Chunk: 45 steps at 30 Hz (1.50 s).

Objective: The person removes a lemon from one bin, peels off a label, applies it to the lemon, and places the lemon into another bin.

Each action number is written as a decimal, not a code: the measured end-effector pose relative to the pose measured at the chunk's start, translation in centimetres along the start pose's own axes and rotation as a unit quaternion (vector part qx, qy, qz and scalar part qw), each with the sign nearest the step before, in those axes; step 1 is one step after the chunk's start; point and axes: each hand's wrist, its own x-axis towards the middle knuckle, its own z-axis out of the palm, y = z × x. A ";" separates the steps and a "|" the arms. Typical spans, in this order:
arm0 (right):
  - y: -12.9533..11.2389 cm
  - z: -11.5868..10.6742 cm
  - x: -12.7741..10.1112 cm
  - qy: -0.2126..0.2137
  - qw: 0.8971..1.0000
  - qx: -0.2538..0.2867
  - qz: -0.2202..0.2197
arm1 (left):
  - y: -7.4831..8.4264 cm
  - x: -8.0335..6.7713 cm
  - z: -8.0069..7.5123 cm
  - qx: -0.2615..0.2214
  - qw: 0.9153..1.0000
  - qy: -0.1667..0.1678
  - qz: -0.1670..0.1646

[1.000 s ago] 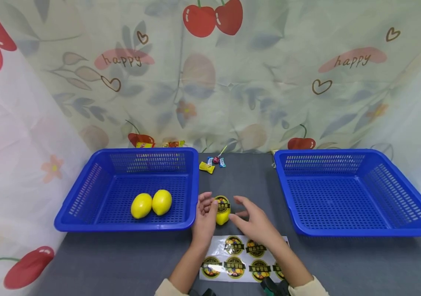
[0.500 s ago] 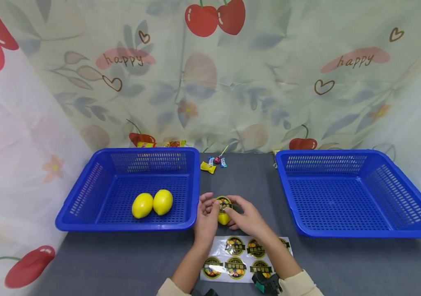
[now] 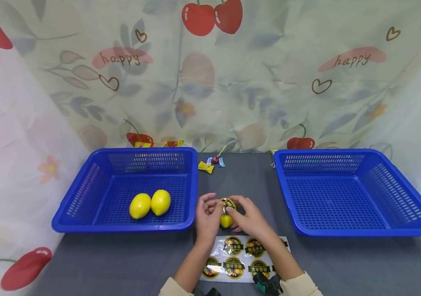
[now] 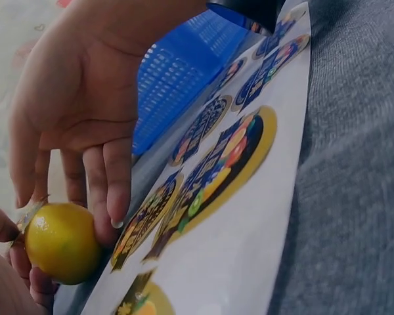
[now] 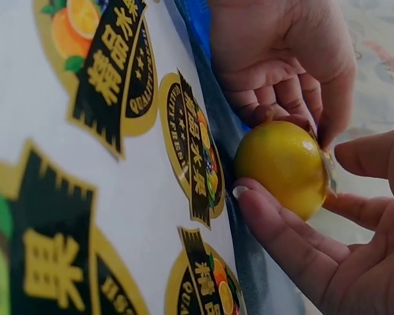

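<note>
A yellow lemon point(image 3: 226, 222) stands between both hands above the table, with a round black-and-gold sticker point(image 3: 228, 203) on its upper side. My left hand point(image 3: 207, 220) holds its left side, the thumb at the sticker and the fingers around the fruit. From the right, my right hand point(image 3: 252, 218) grips the lemon, its thumb on the sticker and its fingers curled behind and below. In the right wrist view the sticker's edge stands slightly off the lemon point(image 5: 279, 167). Just below the hands lies a white sheet point(image 3: 218, 246) of several similar stickers, partly covered by the right forearm.
On the left stands a blue basket point(image 3: 129, 227) with two lemons, one point(image 3: 140, 206) beside the other point(image 3: 160, 202). Another blue basket point(image 3: 369, 232) is at the right. Wrapped candies point(image 3: 205, 167) and a lollipop point(image 3: 215, 159) lie at the back, before a printed curtain point(image 3: 229, 102).
My right hand has come in from the right and taken hold of the lemon. The lemon has shifted slightly right, and my left thumb has moved over to the sticker's edge.
</note>
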 end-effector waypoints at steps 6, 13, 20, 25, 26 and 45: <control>0.2 0.0 0.0 0.006 1.000 -0.009 -0.001 | -2.4 0.6 -0.3 0.004 0.999 0.000 -0.040; 0.4 0.1 0.2 0.009 1.000 0.002 -0.001 | -3.3 0.7 -0.7 0.010 0.999 -0.014 -0.031; 0.3 0.0 0.2 0.008 1.000 0.008 0.008 | -3.7 0.8 -0.9 0.021 0.999 -0.027 0.011; 0.4 -0.1 0.2 0.006 1.000 0.009 0.011 | -3.6 1.0 -1.1 0.015 0.999 -0.043 -0.006; 0.4 -0.1 0.2 0.006 1.000 0.009 0.011 | -3.5 1.0 -1.2 0.011 0.999 -0.046 -0.021; 0.7 -0.1 0.4 0.002 0.999 0.029 0.015 | -3.7 2.1 -2.5 -0.024 0.986 -0.146 -0.079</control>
